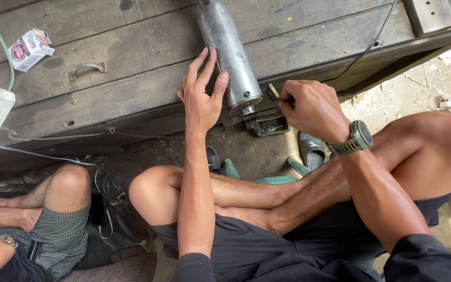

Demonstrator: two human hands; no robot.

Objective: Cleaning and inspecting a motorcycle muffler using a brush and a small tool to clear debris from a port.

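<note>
Our left hand (203, 91) lies flat with the fingers spread a little, thumb and fingertips pressed against the side of the grey metal cylinder (230, 52), which runs from the top centre of the frame down to its capped end near the middle, resting on the dark wooden planks (131, 57). Our right hand (309, 107), right of centre, has its fingers curled tight together around a small yellow-and-black tool (273, 92), whose tip points at the cylinder's lower end. To do this well, we judge that the left palm should keep firm sideways pressure so the cylinder cannot roll, while the right hand brings the tool in square to the fitting (248, 110) at the end, with the wrist low and steady. A thin black cable (364, 52) runs past the right hand at upper right, and we should keep it free of the tool. Another person's knee (69, 183) sits at lower left, well apart
</note>
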